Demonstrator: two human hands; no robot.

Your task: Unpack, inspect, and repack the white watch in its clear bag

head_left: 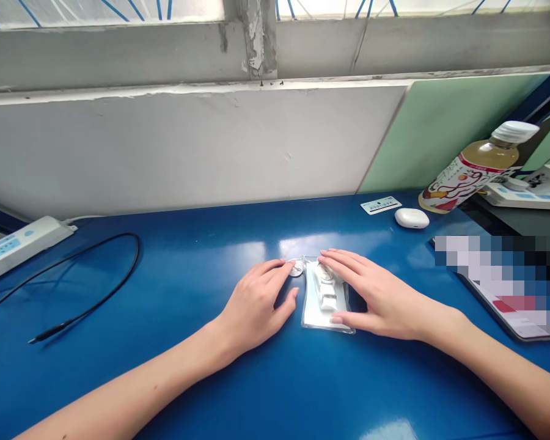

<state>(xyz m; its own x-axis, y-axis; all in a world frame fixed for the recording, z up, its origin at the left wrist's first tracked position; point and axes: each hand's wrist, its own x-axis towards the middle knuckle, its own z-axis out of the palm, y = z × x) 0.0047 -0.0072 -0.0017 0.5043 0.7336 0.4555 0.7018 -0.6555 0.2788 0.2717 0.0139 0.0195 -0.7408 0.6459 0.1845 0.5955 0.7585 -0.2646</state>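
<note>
A clear plastic sleeve (312, 308) with a pale sheet inside lies flat on the blue table. On it sits a white strap-like item (329, 294) with a round part at its upper end; I cannot tell whether it is inside the sleeve. Against the sleeve's upper left edge is a small round whitish disc (297, 269). The fingertips of my left hand (259, 299) touch this disc, its thumb held apart. My right hand (376, 293) spreads over the sleeve's right side, fingers near the top and thumb on the lower part, partly covering the round part.
A white power strip (27, 244) and a black cable (135, 260) lie at the left. At the back right are a card (381, 205), a white earbud case (411, 218) and a drink bottle (474, 168). A partly blurred tablet-like device (527, 327) lies at the right.
</note>
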